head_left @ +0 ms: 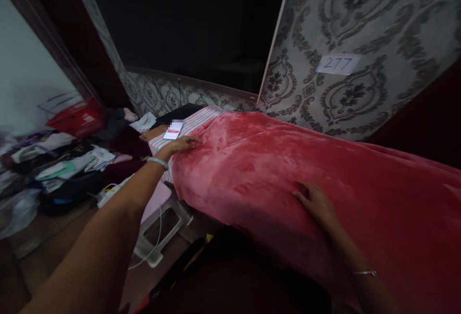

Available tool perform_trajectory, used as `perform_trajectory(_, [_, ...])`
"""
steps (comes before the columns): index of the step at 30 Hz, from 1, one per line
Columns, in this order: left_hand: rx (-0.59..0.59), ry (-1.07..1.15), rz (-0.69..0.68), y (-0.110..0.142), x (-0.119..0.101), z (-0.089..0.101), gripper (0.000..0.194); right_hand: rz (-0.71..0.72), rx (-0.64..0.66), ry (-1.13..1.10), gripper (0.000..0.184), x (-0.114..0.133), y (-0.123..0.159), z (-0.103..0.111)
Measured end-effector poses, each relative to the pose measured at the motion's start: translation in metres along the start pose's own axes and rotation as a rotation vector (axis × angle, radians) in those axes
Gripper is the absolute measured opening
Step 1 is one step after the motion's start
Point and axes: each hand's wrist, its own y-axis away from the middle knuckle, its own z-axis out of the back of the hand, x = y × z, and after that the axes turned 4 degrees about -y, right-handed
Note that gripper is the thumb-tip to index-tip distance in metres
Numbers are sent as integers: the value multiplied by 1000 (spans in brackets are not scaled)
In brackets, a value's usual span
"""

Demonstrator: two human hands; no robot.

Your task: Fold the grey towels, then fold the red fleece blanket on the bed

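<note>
A plush red blanket [259, 155] lies spread over a long raised surface that runs from the middle to the right edge. My left hand [182, 144] rests flat on the blanket's left end, its fingers stretched out. On the blanket's front part is my right hand [317, 201], palm down with the fingers apart. Neither hand holds anything that I can see. A striped cloth [201, 118] shows at the blanket's left edge. A phone [173, 130] with a lit screen lies on it, just beyond my left hand.
A large dark television [194, 26] hangs on the patterned wall, with a paper marked 277 [338, 64] to its right. Heaped clothes [72, 165] and a red basket [77, 118] fill the left side. A plastic stool [162, 203] with a white cable stands below my left arm.
</note>
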Motion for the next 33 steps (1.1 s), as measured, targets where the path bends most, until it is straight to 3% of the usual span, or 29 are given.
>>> perform_trajectory(4, [29, -34, -77, -3, 12, -5, 57, 63, 21, 87, 42, -5, 1, -6])
perform_trajectory(8, [-4, -18, -48, -7, 19, -9, 57, 84, -46, 108, 37, -3, 2, -7])
perform_trajectory(14, [-93, 27, -95, -6, 12, -10, 54, 121, -206, 105, 39, 12, -1, -4])
perform_trajectory(20, [-148, 122, -91, -3, 5, -8, 57, 154, -197, 4, 35, 13, -11, -1])
perform_trajectory(23, [-140, 159, -87, -7, -2, -7, 53, 140, -190, -35, 31, 18, -14, 1])
perform_trajectory(27, [-151, 196, -68, -11, -11, -7, 44, 18, -175, -65, 28, 27, -15, 4])
perform_trajectory(31, [-244, 231, -53, -4, -17, 2, 59, -31, -226, -92, 28, 33, -15, 8])
perform_trajectory(33, [-232, 259, -60, 3, -23, 9, 66, -27, -270, -106, 28, 32, -17, 13])
